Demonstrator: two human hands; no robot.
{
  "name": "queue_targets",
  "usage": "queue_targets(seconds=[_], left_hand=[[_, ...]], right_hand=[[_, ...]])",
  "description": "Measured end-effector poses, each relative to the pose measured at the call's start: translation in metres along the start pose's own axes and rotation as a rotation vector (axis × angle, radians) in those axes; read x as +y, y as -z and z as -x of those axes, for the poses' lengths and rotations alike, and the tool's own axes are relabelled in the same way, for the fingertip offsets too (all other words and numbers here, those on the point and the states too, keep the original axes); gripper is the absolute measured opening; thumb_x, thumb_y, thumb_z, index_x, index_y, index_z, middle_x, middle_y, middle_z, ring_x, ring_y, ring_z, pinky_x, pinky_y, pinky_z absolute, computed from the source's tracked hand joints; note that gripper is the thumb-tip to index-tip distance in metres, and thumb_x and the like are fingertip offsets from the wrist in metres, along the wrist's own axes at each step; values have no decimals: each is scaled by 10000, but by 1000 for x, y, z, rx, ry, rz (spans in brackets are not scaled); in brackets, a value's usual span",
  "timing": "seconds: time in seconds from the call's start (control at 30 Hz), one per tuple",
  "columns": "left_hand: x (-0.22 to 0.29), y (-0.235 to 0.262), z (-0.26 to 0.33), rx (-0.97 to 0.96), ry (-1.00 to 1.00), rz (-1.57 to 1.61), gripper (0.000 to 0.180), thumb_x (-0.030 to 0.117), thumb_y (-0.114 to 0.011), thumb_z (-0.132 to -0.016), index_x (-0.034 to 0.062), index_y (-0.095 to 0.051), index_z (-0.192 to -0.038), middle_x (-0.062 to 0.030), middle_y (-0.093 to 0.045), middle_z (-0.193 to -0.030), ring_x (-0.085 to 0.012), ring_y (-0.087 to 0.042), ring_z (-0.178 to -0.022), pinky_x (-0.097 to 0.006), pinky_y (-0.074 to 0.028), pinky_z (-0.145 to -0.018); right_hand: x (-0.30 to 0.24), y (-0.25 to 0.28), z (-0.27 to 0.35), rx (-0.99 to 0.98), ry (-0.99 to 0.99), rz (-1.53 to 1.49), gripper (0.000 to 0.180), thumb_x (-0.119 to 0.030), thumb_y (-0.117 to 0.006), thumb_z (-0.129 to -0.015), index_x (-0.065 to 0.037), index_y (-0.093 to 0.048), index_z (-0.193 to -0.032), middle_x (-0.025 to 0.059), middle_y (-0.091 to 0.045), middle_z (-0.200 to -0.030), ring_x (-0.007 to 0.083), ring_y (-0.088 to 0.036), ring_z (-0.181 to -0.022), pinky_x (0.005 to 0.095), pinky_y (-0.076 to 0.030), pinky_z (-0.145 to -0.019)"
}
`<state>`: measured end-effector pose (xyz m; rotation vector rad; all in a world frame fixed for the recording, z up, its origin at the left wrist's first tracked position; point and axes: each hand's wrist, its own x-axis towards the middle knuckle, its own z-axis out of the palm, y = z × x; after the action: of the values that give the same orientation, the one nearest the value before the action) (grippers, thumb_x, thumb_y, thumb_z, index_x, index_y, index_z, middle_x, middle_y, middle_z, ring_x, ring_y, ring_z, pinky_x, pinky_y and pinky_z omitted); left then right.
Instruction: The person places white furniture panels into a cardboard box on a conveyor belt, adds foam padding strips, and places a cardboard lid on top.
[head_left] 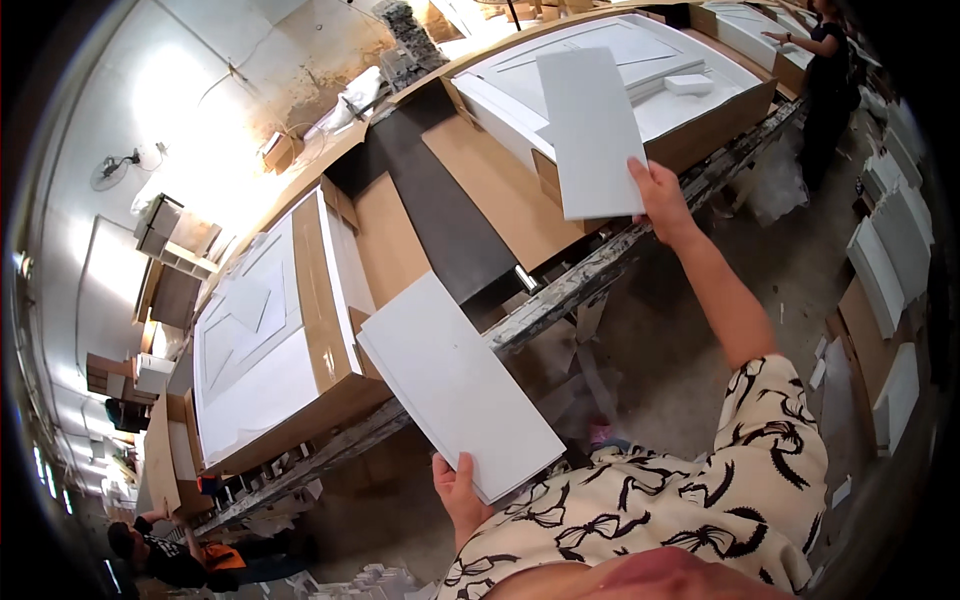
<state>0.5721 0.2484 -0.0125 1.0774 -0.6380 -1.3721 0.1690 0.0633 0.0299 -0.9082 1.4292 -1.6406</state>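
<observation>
In my left hand [461, 492] I grip the lower end of a white rectangular board [460, 385]; a thin line along its long edge suggests more than one layer, though I cannot tell for sure. My right hand [655, 195] pinches the lower right corner of another white board [592, 135], held up at arm's length. This second board hangs in front of an open cardboard carton [700, 135] with white panels and a small white block [688, 84] inside. The left board's upper end overlaps the side of a nearer carton [330, 395] filled with white panels.
Both cartons stand on a long conveyor with a dark belt [400, 150] and a worn metal rail [560, 300]. Stacked white panels [893, 240] line the right side. One person [828, 80] stands at the far right, another [180, 555] at the lower left. A wall fan [112, 170] hangs left.
</observation>
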Motion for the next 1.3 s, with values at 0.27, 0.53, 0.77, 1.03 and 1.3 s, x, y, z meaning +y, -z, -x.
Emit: queue_targets(seconds=[0.27, 0.53, 0.77, 1.03, 1.3], left_hand=[[-8, -52, -23, -57, 4, -69, 141, 37, -556, -863, 6, -488, -981, -85, -595, -955, -126, -568, -835, -277, -472, -767], [-28, -67, -75, -202, 70, -64, 158, 47, -600, -836, 14, -502, -956, -79, -605, -931, -122, -572, -811, -263, -467, -756], [-53, -127, -111, -410, 156, -98, 271, 38, -656, -787, 9, -516, -1017, -77, -605, -964, -127, -572, -859, -271, -456, -792], [-102, -247, -102, -628, 79, -192, 195, 79, -676, -794, 27, -562, -944, -24, -607, -905, -86, -545, -803, -236, -434, -747], [-180, -372, -75, -380, -28, -211, 134, 146, -584, -876, 23, -556, -920, -32, -603, -876, -77, -544, -763, -220, -441, -690]], right_hand=[[-2, -9, -197, 95, -65, -173, 393, -304, -522, -890, 73, -515, -1001, 111, -583, -838, 170, -590, -624, 250, -447, -475], [45, -4, 41, -552, -325, 49, 299, -270, -469, -932, -11, -586, -1023, 83, -638, -828, 95, -594, -554, 186, -412, -444], [40, 9, 146, -514, -527, -28, 326, -248, -573, -885, -30, -571, -1127, 6, -599, -786, 33, -508, -547, 171, -384, -480], [42, 124, 124, -251, -267, -45, 210, -197, -619, -860, -29, -643, -983, -44, -586, -766, 16, -467, -619, 180, -394, -546], [4, 329, 51, 11, -252, -315, 184, -186, -564, -883, -18, -623, -932, -25, -607, -724, 8, -504, -567, 169, -392, -488]])
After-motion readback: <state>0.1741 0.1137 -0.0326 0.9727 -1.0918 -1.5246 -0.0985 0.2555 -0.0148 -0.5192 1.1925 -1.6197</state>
